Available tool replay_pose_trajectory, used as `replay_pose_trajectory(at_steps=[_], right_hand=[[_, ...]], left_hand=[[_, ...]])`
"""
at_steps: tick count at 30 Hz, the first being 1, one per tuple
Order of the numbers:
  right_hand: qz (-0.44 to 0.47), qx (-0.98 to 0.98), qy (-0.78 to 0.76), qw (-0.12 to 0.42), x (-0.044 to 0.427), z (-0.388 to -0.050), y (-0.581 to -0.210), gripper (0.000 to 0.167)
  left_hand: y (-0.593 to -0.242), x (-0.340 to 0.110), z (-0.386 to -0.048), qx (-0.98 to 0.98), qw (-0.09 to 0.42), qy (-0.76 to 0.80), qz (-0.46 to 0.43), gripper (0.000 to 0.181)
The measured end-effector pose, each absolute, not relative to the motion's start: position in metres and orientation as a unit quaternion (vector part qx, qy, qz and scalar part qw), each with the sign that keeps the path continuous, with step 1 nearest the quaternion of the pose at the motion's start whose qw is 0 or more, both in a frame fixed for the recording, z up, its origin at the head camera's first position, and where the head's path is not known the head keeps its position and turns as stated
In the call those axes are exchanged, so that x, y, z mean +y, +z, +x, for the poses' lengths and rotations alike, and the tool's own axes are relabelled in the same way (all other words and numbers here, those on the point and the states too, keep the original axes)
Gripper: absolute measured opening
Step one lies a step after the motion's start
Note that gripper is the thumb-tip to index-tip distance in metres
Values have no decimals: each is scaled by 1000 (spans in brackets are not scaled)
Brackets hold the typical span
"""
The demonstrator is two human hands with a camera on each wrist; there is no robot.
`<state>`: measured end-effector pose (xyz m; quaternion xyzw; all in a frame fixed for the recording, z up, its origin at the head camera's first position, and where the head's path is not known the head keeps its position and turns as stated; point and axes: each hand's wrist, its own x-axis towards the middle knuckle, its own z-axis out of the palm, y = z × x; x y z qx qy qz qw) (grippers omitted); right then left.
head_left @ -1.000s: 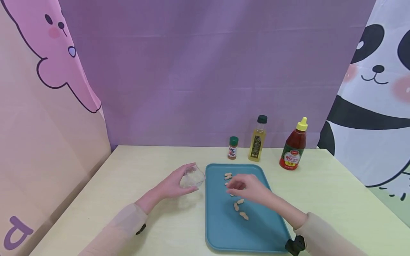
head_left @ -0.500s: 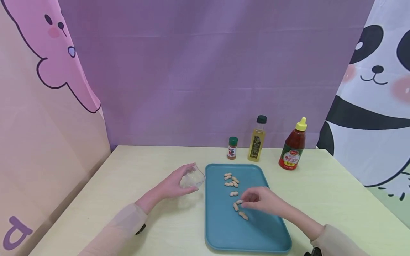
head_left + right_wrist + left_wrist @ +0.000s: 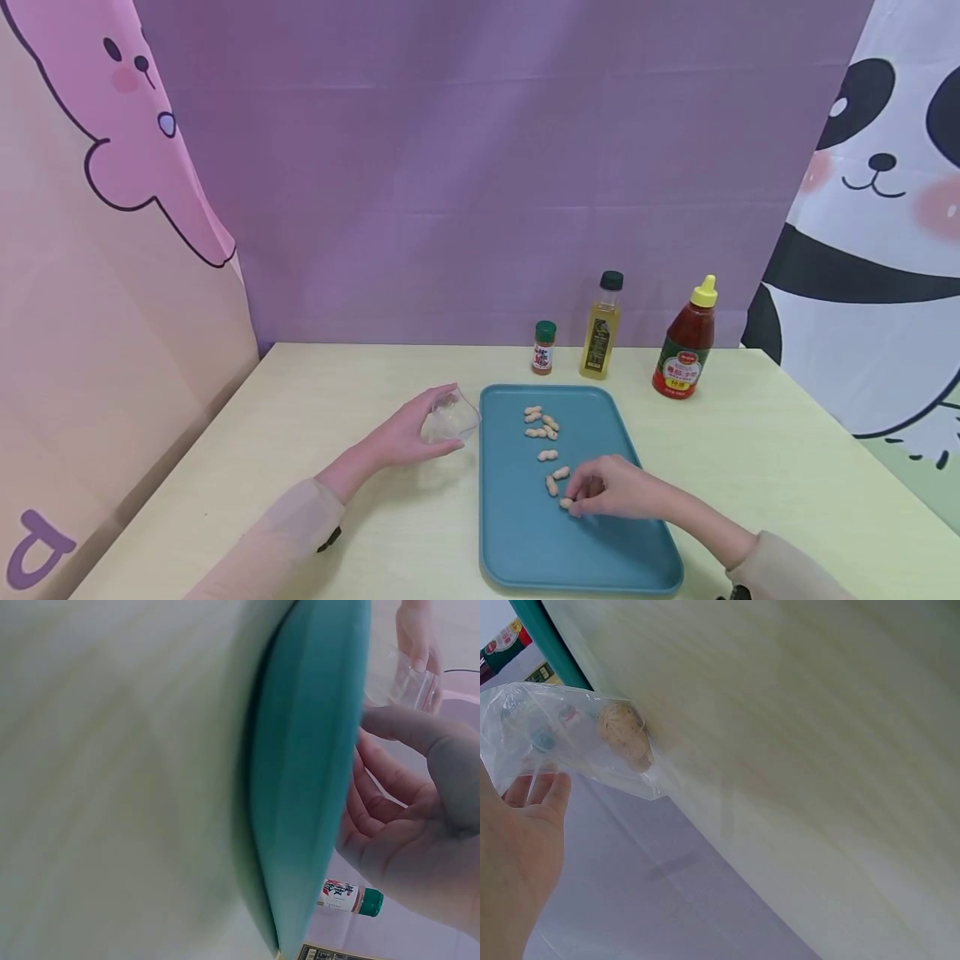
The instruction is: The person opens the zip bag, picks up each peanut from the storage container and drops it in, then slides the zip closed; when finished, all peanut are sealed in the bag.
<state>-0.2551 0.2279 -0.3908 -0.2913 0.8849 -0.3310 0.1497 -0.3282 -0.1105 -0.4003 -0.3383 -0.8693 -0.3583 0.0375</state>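
- Clock centred on blue, rectangular, rimmed tray (image 3: 525,546); 12 = far edge.
- R hand (image 3: 617,490) reaches in from approx. 4 o'clock: thumb + fingertips curled, pinching tan, ridged, unshelled peanut (image 3: 566,503) nr tray's centre.
- That nut: prob. v. light, stiff, dry. Rough shell shd resist slipping, but cd crack if squeezed hard. Best hold: gentle pinch across the waist.
- Loose tan, waisted peanuts (image 3: 547,456) lie on tray twd 11 from the pinched one; likely same handling, tho close neighbours leave less finger room.
- L hand (image 3: 411,432) at 10, w/ thumb + fingers gripping clear, thin plastic bag (image 3: 452,417), just beside tray rim.
- Bag: prob. near weightless, floppy, slick; hold nr rim, fingers spread, so it doesn't collapse.
- Pale-tan, lumpy peanut in bag (image 3: 622,735) shows thru plastic, L wrist view.
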Motion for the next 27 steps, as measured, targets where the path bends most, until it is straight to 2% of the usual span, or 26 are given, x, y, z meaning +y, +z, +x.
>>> replay_pose_trajectory(at_steps=[27], right_hand=[[-292, 886, -329, 146, 234, -252, -388, 11]], left_hand=[[-399, -110, -327, -872, 32, -359, -331, 81]])
